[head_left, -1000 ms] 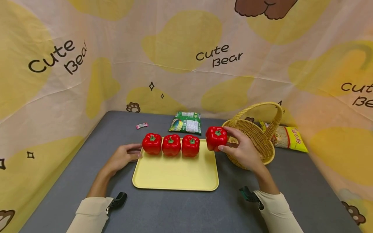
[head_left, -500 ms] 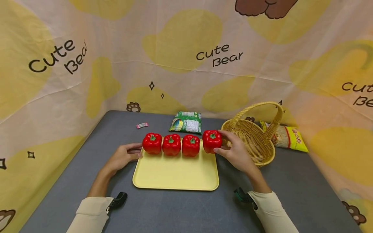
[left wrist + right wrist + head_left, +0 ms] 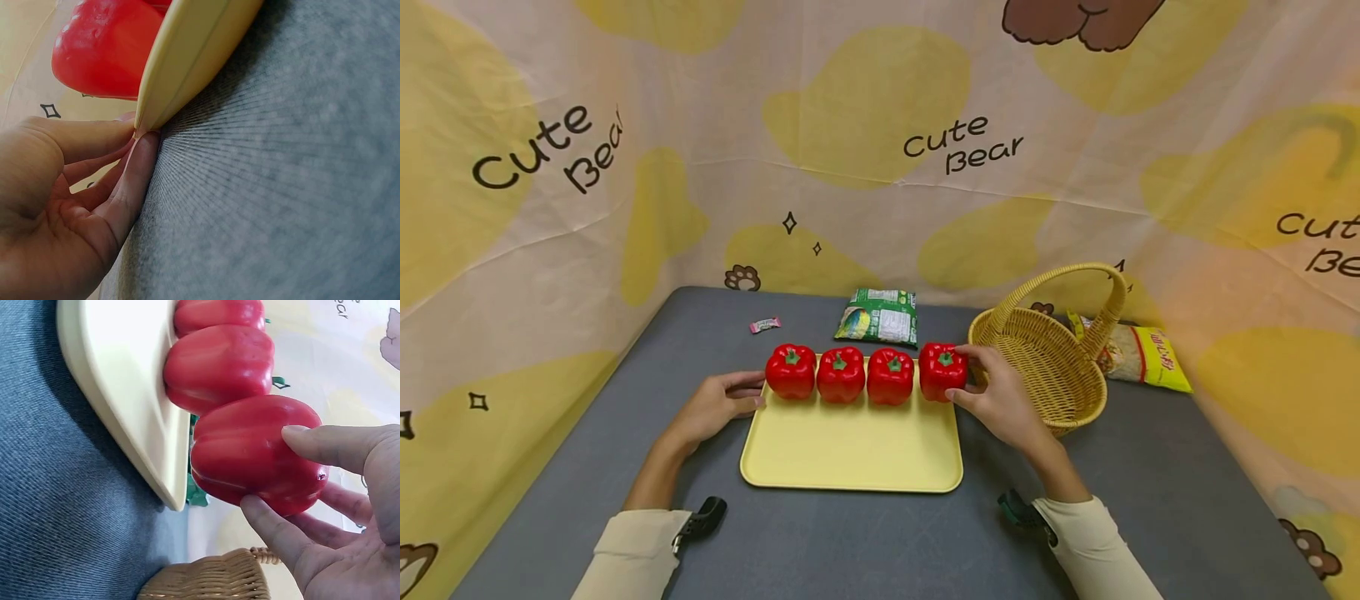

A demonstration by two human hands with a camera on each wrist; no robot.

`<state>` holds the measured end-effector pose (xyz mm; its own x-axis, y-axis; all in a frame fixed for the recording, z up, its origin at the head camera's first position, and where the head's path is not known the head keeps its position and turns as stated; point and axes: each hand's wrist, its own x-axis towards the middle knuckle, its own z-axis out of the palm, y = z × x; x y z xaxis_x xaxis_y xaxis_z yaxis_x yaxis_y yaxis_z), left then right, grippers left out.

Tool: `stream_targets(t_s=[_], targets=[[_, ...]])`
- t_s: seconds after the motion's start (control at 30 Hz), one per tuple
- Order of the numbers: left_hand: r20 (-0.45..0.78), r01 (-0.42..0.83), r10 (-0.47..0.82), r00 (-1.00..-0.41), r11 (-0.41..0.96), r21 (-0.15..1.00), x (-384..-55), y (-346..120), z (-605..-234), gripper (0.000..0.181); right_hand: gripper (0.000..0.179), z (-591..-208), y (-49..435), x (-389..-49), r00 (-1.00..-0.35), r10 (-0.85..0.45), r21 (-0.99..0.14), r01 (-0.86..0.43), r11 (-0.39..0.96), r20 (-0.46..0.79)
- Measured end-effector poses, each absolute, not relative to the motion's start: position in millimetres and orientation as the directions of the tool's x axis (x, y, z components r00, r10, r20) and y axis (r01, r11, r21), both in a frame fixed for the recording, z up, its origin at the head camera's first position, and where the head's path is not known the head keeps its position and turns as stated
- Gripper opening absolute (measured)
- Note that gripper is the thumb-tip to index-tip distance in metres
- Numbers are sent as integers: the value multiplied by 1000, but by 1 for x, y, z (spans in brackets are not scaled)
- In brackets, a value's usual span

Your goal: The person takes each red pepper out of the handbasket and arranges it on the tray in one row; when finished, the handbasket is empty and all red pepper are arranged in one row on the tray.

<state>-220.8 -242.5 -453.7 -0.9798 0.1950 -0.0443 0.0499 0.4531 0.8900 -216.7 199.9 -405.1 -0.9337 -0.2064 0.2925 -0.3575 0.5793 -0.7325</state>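
Observation:
Three red bell peppers (image 3: 842, 374) stand in a row along the far side of a yellow tray (image 3: 850, 454), green stems up. Another red bell pepper (image 3: 943, 372) is gripped by my right hand (image 3: 1000, 398) at the tray's far right corner, in line with the row. In the right wrist view my thumb and fingers curl around this held pepper (image 3: 256, 456), and a narrow gap shows between it and the tray (image 3: 134, 425). At the tray's left edge, my left hand (image 3: 715, 407) pinches the rim (image 3: 178, 69) between thumb and fingers.
Just right of the tray stands a wicker basket (image 3: 1037, 367) with a tall handle, close to my right hand. A yellow food packet (image 3: 1142, 357) lies behind it. Beyond the tray are a green packet (image 3: 878, 317) and a small pink wrapped sweet (image 3: 765, 325) on the grey table (image 3: 850, 542).
My right hand has carried its bell pepper left and down, from beside the basket to the right end of the row. The left hand has stayed at the tray's edge.

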Motion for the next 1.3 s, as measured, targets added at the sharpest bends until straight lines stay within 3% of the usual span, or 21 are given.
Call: stream_targets(t_s=[0.73,1.3], targets=[[-30,63,205,-978,434,899,-220,-244,-455,53,65,-416,197,-219,-943,-204,-609,-327,723,264],[-22,72,208,-978,432,899,-220,-243,-455,54,65,-414,197,-218,-951,-216,-659,-310,685,222]])
